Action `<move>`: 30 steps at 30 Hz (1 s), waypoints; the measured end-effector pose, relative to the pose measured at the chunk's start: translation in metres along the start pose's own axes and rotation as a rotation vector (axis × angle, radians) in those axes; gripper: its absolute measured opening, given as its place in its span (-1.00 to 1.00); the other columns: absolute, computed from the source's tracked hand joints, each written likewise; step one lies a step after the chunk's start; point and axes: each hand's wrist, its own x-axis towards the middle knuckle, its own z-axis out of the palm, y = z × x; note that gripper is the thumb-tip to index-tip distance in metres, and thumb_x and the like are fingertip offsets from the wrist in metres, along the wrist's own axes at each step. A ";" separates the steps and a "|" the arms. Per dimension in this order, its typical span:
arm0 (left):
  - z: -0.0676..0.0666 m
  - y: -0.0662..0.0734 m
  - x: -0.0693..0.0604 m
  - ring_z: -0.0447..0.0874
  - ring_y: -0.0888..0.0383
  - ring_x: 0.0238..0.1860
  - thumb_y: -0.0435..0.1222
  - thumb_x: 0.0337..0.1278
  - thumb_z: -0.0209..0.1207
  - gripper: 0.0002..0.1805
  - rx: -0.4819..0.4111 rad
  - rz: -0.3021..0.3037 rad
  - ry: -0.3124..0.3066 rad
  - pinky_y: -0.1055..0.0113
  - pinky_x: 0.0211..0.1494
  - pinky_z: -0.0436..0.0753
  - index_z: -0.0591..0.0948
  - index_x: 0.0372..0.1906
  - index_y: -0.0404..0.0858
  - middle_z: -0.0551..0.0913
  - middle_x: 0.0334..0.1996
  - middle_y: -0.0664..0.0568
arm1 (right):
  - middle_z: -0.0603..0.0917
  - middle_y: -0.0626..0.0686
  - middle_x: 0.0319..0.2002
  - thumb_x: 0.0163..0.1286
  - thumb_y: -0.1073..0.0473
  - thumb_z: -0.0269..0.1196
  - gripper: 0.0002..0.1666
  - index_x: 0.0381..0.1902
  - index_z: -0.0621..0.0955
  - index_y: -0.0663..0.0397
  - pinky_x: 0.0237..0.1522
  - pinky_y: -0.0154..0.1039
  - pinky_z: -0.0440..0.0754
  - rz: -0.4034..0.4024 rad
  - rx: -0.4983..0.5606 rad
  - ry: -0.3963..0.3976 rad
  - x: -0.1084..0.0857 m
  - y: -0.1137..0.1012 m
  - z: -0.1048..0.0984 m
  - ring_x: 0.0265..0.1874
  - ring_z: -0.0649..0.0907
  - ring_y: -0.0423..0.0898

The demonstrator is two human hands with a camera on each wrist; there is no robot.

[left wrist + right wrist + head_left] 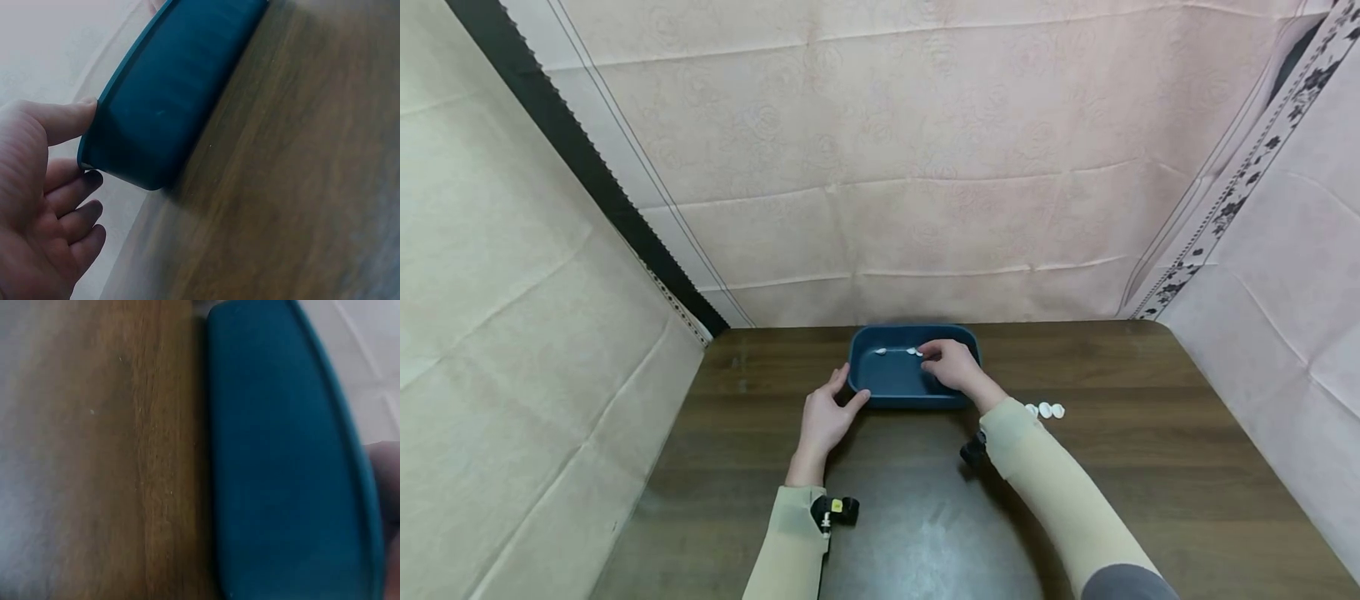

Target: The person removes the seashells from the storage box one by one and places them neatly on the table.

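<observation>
A dark blue rectangular tray [897, 382] stands near the back edge of the table. My left hand [826, 419] holds its front left corner, thumb on the front rim and index finger at the side; the left wrist view shows the thumb [72, 120] against the rim. Inside the tray, my right hand [951, 365] reaches over the right side and pinches a small white disc [919, 353] between thumb and fingertips. Other small white discs [881, 351] lie along the tray's back part. The right wrist view has the tray wall [287, 456] hiding the fingertips.
Several white round discs [1046, 410] lie in a row on the wooden table [1120, 467], right of the tray and partly behind the right sleeve. A pale cloth wall [925, 167] rises directly behind the tray, with more cloth walls on both sides.
</observation>
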 end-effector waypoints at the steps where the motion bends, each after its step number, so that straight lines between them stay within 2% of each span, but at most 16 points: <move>1: 0.000 0.000 0.000 0.33 -0.12 0.58 -0.08 0.39 0.42 -0.24 0.000 0.001 0.001 -0.16 0.57 0.33 0.45 0.58 -0.22 0.44 0.52 -0.22 | 0.74 0.20 0.17 0.58 0.28 0.28 -0.60 0.31 0.67 0.25 0.28 0.13 0.62 0.005 -0.006 0.002 0.003 0.001 0.002 0.16 0.68 0.15; 9: 0.002 0.000 -0.001 0.34 -0.14 0.57 -0.07 0.38 0.42 -0.23 -0.003 0.012 0.001 -0.15 0.57 0.35 0.46 0.57 -0.25 0.44 0.51 -0.24 | 0.67 0.26 0.27 0.58 0.29 0.26 -0.54 0.37 0.62 0.24 0.32 0.14 0.58 0.080 -0.034 0.020 0.018 0.014 0.009 0.30 0.61 0.21; 18: 0.000 0.003 0.001 0.35 -0.16 0.56 -0.09 0.39 0.42 -0.26 -0.008 -0.001 0.007 -0.18 0.55 0.35 0.48 0.56 -0.23 0.44 0.51 -0.23 | 0.67 0.27 0.29 0.59 0.27 0.26 -0.56 0.36 0.64 0.26 0.36 0.13 0.55 0.076 -0.068 0.006 0.024 0.014 0.010 0.32 0.61 0.19; 22: 0.000 0.003 0.001 0.35 -0.14 0.56 -0.09 0.39 0.42 -0.26 -0.010 0.004 0.006 -0.17 0.56 0.35 0.47 0.56 -0.23 0.45 0.51 -0.21 | 0.71 0.23 0.20 0.59 0.24 0.28 -0.62 0.27 0.70 0.25 0.29 0.10 0.60 0.086 -0.072 0.010 0.026 0.015 0.011 0.17 0.65 0.14; 26: 0.000 0.002 0.000 0.35 -0.15 0.56 -0.10 0.39 0.42 -0.25 -0.010 0.006 0.005 -0.17 0.56 0.35 0.47 0.56 -0.24 0.45 0.51 -0.22 | 0.73 0.17 0.01 0.58 0.22 0.30 -0.68 0.18 0.72 0.26 0.13 0.04 0.64 0.088 -0.071 0.015 0.026 0.015 0.012 -0.06 0.63 0.09; 30: -0.001 0.003 -0.001 0.35 -0.17 0.56 -0.11 0.40 0.41 -0.26 -0.009 0.003 0.003 -0.21 0.55 0.34 0.47 0.56 -0.25 0.45 0.51 -0.24 | 0.70 0.13 -0.07 0.57 0.23 0.31 -0.68 0.20 0.71 0.21 0.05 0.01 0.61 0.068 -0.090 0.016 0.026 0.015 0.013 -0.12 0.60 0.06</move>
